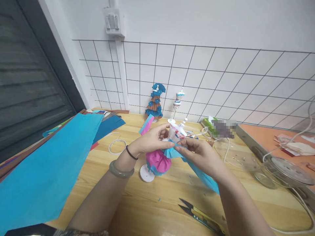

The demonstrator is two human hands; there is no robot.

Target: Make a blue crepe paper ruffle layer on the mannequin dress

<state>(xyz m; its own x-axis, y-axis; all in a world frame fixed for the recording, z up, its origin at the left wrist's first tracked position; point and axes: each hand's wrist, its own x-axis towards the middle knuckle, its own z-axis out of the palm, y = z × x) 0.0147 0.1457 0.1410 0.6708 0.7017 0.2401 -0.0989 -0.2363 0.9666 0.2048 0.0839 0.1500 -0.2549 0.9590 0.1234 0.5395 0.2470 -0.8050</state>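
A small dress form (177, 131) with a white, colour-patterned bodice leans to the right over the wooden table, its round white base (147, 173) tipped at lower left. Around its lower part puffs a pink paper skirt (159, 161) with blue below. My left hand (157, 137) is closed around the bodice's left side, thumb pressing at the waist. With thumb and fingers pinched, my right hand (197, 151) holds a light blue crepe paper strip (203, 177) at the waist. Gathered blue folds lie between both hands, and the strip's free end trails down to the right.
Yellow-handled thread snips (199, 216) lie near the front. Large blue paper sheets (51, 170) cover the left side; a tape roll (117, 147) is beside them. Behind stand a blue-brown dressed form (155, 101) and another form (178, 100). A clear lidded container (287, 172) sits right.
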